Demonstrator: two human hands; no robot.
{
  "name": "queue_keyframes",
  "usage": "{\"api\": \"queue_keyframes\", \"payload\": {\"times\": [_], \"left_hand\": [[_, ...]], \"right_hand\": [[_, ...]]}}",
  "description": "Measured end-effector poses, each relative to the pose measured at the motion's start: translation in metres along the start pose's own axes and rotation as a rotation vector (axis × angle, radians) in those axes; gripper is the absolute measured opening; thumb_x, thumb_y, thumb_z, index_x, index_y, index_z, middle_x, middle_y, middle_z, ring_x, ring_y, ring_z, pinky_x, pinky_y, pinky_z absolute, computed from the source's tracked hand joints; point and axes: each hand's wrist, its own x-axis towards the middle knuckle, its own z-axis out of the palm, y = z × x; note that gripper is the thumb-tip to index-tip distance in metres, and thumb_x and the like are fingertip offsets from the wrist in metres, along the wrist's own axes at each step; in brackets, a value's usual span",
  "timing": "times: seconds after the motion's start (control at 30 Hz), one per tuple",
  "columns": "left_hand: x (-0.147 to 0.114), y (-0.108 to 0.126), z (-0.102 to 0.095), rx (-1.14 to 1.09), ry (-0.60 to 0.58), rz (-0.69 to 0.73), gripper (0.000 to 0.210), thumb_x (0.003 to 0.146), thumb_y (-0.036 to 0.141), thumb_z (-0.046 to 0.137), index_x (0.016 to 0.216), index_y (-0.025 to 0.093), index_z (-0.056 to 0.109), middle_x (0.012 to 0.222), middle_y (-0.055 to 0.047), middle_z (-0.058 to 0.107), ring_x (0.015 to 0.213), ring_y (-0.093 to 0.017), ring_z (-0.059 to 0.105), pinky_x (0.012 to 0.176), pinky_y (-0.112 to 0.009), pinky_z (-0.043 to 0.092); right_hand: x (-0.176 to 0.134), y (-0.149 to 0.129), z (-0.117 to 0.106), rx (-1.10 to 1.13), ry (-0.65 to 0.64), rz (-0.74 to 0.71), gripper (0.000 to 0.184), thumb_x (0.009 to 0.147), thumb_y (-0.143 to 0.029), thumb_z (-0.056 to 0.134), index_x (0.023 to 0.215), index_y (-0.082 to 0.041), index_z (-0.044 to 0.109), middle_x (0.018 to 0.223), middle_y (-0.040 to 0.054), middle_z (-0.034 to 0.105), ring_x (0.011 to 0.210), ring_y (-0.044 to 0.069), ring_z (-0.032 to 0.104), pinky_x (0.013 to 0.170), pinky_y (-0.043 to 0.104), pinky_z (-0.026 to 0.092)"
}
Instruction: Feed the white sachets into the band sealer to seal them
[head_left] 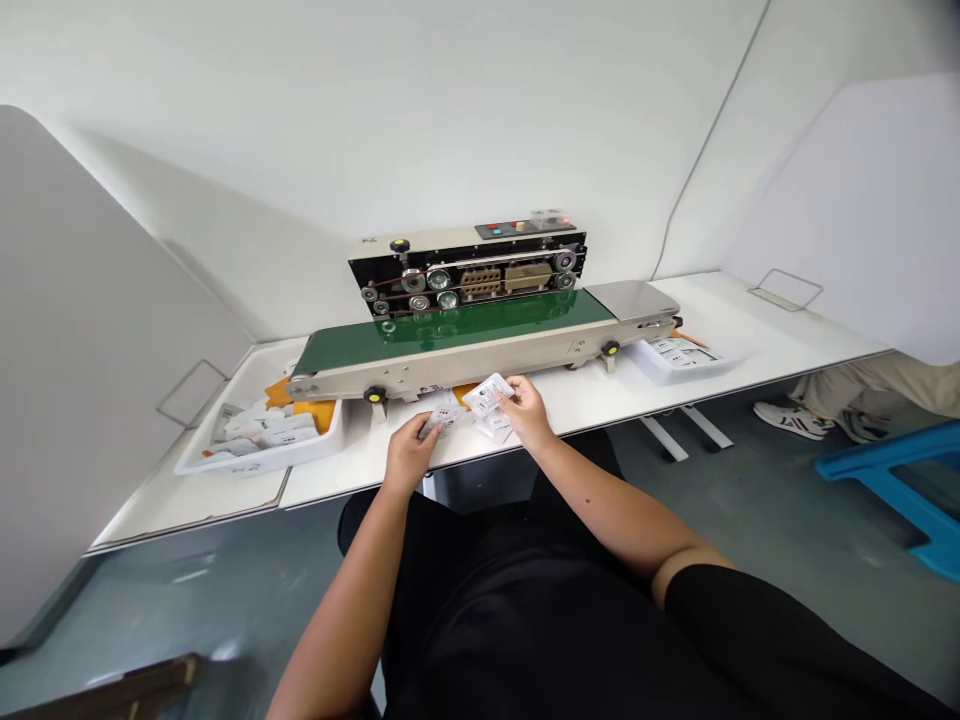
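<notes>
My left hand is closed on a small printed sachet, low over the table's front edge. Slightly higher and to the right, my right hand pinches another white printed sachet between thumb and fingers. Beneath the hands, more white packets lie on the white table, with an orange packet partly hidden behind them. Just beyond the hands stands a band sealing machine with a green conveyor belt.
At the left a white plastic bin holds several white and orange packets. Another white bin with packets sits under the conveyor's right end. White partitions flank the table. A blue stool and another person's shoes are at the right.
</notes>
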Motion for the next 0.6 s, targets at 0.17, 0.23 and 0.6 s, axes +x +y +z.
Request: {"api": "queue_keyframes", "payload": {"times": [0.17,0.23,0.6], "left_hand": [[0.000,-0.002,0.000,0.009,-0.003,0.002,0.030,0.093,0.045,0.068,0.110,0.022,0.078,0.109,-0.006,0.083,0.099,-0.025,0.076,0.087,-0.031,0.059],[0.000,-0.002,0.001,0.002,-0.006,0.008,0.029,0.093,0.044,0.068,0.110,0.022,0.078,0.108,-0.005,0.083,0.097,-0.024,0.076,0.087,-0.031,0.058],[0.000,-0.004,0.001,0.023,0.012,0.024,0.031,0.094,0.048,0.067,0.107,0.022,0.078,0.104,-0.005,0.082,0.093,-0.023,0.075,0.086,-0.030,0.058]], "right_hand": [[0.011,-0.037,-0.041,0.048,0.042,-0.108,0.042,0.079,-0.054,0.080,0.105,-0.029,0.059,0.090,-0.0007,0.070,0.060,0.015,0.058,0.055,0.031,0.049],[0.035,-0.065,-0.076,-0.053,0.139,-0.244,0.040,0.080,-0.054,0.078,0.099,-0.026,0.058,0.083,-0.0006,0.065,0.064,0.016,0.058,0.060,0.030,0.049],[0.210,-0.155,-0.196,-1.522,0.369,-0.375,0.014,0.095,-0.014,0.055,0.099,-0.018,0.068,0.089,0.0118,0.069,0.080,0.024,0.055,0.071,0.034,0.031]]}}
